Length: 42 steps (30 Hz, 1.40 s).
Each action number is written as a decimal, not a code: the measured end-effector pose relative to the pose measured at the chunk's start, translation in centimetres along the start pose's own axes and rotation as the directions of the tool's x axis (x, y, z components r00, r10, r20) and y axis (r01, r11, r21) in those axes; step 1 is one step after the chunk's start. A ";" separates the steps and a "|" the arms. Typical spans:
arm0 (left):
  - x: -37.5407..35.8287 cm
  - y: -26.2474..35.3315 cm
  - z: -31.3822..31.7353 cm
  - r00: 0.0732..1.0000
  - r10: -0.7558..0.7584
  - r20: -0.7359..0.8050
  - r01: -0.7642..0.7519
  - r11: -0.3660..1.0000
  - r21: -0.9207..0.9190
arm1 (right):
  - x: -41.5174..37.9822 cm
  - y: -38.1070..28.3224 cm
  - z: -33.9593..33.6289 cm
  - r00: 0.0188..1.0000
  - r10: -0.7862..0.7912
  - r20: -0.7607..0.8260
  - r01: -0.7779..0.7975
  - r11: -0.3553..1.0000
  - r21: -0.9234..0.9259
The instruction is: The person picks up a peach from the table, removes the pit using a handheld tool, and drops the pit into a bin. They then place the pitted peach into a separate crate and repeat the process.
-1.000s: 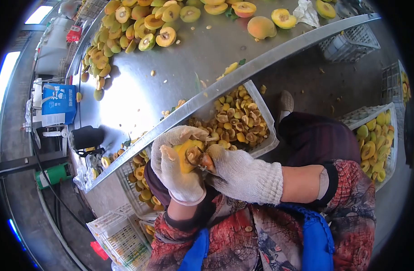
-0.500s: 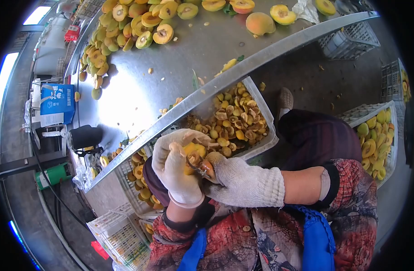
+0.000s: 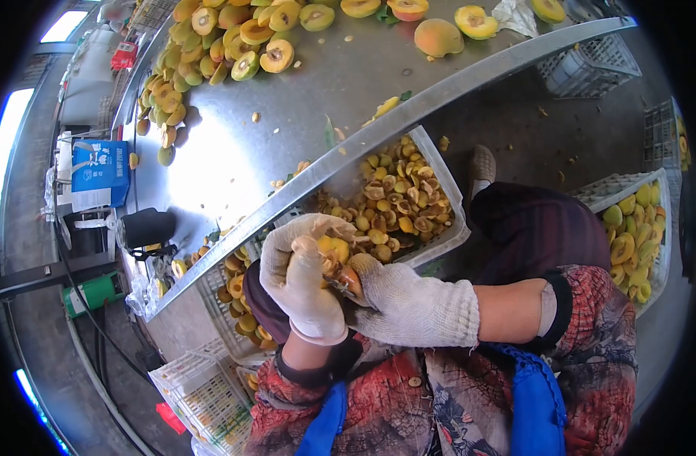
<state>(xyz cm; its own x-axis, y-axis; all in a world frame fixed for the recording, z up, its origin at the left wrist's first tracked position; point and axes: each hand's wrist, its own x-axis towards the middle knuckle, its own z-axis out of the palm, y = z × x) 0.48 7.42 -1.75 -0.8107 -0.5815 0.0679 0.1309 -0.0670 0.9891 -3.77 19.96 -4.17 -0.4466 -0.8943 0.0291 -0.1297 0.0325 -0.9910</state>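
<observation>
My left hand point(image 3: 298, 281), in a whitish glove, is closed around a yellow peach half point(image 3: 333, 248), its cut face partly hidden by the fingers. My right hand point(image 3: 409, 302), in a knitted glove with a soiled thumb and fingertips, grips a small curved-blade knife point(image 3: 349, 281) with a reddish-brown handle. The metal end of the knife is against the peach, at the left palm. Both hands are close together above my lap, just in front of a white crate point(image 3: 456, 220) holding peach pits and scraps.
A metal table point(image 3: 302, 106) with a raised rim bears a heap of peach halves point(image 3: 242, 38). Crates of peach halves stand at the right point(image 3: 629, 235) and at the lower left point(image 3: 245, 323). A blue box point(image 3: 99, 171) and a black cylinder point(image 3: 147, 229) are at the left.
The curved metal blade has turned and moved deeper into the peach, so less of it shows. Both hands stay nearly in place, with the left shifted slightly to the right.
</observation>
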 end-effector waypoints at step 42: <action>3.5 1.9 -3.7 0.728 -0.426 0.537 0.327 0.905 0.273 | 0.5 -1.5 -1.3 0.824 0.238 0.514 -0.530 0.645 0.551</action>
<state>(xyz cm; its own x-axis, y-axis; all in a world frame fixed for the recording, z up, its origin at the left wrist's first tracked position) 0.03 2.27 -0.11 -0.9526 0.0407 -0.3016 -0.3029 -0.0293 0.9526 -4.95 20.04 -2.51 0.0558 -0.9587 -0.2791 0.6410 0.2487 -0.7261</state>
